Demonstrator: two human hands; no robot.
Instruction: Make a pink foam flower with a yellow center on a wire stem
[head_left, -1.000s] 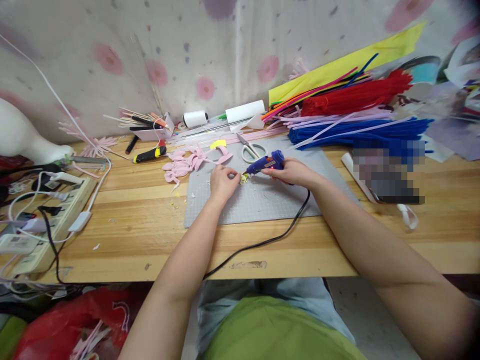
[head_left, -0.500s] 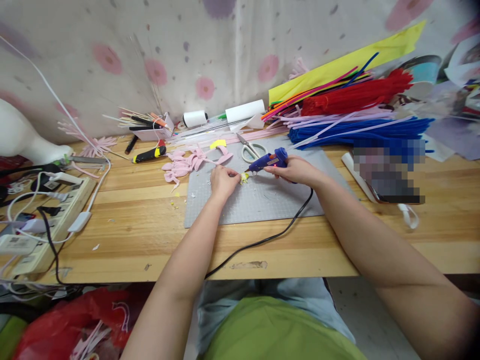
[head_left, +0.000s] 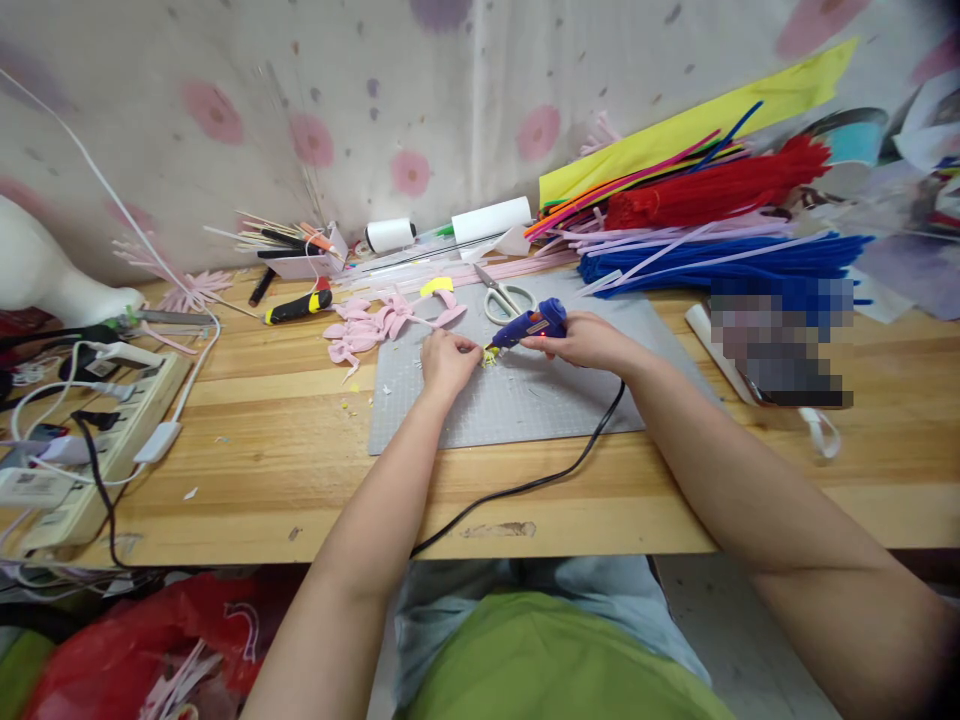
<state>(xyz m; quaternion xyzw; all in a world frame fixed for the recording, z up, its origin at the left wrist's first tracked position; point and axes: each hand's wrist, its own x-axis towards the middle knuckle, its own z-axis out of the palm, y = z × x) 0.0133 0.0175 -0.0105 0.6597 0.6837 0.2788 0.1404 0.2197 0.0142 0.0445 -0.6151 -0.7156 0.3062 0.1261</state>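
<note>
My right hand is closed around the handle of a blue hot glue gun, its nozzle pointing left and down. At the nozzle tip is a small yellow fringed piece, pinched in the fingertips of my left hand. Both hands are over a grey cutting mat. Scissors with pale handles lie on the mat just behind the glue gun. Pink fuzzy petal shapes lie left of my left hand, partly on the mat.
A black cord runs from the glue gun across the table's front edge. Red and blue pipe cleaners are piled at back right. A yellow-black utility knife and a power strip are on the left; a phone lies right.
The glue gun in my right hand has shifted slightly left and down, its nozzle now at the yellow piece. My left hand has stayed almost in place.
</note>
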